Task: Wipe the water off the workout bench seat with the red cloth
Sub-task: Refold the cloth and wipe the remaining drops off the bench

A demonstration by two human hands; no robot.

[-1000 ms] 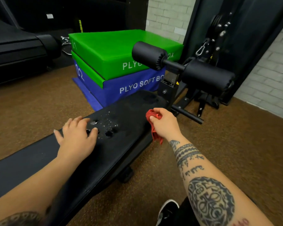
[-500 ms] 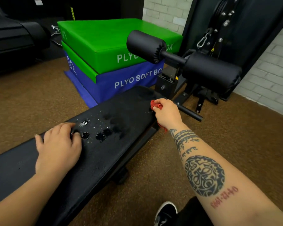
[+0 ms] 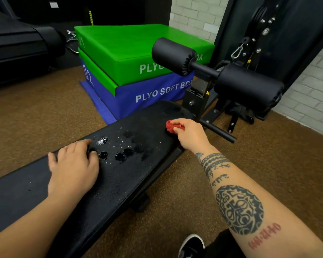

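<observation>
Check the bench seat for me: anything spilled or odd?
Yes. Water lies in puddles and droplets on the bench seat, just past the left hand. The red cloth, bunched in the right hand, sits beyond them.

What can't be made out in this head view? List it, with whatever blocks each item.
- Crumpled red cloth: mostly hidden inside the right hand; its full shape is unclear.
- Black padded bench seat: its near end is cut off by the frame's left edge, and the left hand covers part.
- Green plyo box lettering: partly blocked by the black foam roller.

Matt, grainy black bench seat (image 3: pixel 138 155) beaded with glossy water (image 3: pixel 103 140); red cloth (image 3: pixel 171 126) soft.
</observation>
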